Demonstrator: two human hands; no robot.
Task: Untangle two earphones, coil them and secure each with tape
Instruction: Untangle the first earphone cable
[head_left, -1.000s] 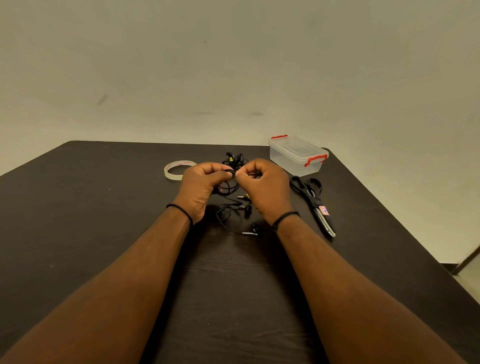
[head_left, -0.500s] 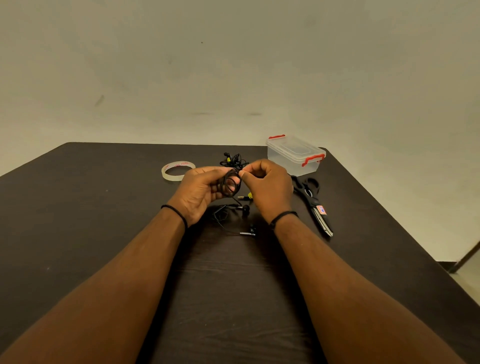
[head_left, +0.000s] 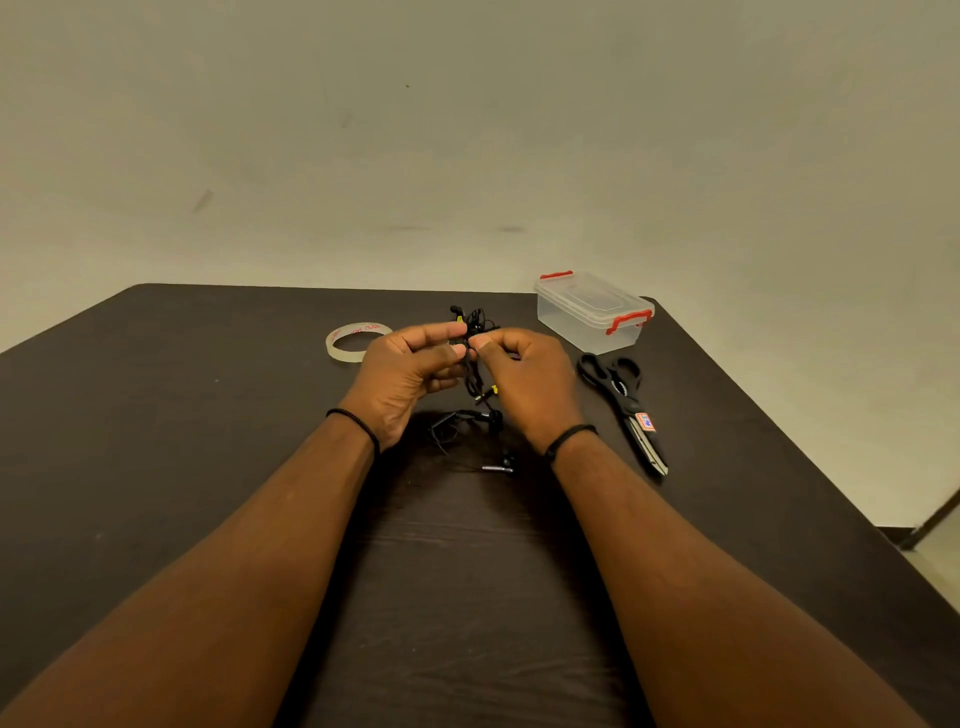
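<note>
My left hand (head_left: 410, 371) and my right hand (head_left: 530, 379) meet above the middle of the dark table (head_left: 156, 415). Both pinch a black earphone cable (head_left: 471, 375) that hangs between them in a narrow bunch with a yellow-marked plug. Its loose end, with earbuds (head_left: 501, 463), trails on the table under my wrists. A second black earphone (head_left: 470, 316) lies in a tangled heap just behind my fingers. A roll of clear tape (head_left: 353, 340) lies flat to the left of my left hand.
Black-handled scissors (head_left: 626, 402) lie right of my right hand, blades toward me. A clear plastic box with red clips (head_left: 592, 312) stands at the back right corner. The table's right edge drops to the floor.
The round coil seen between my hands half a second ago now hangs as a flattened, narrow bunch. My fingertips have come closer together and my hands rose slightly.
</note>
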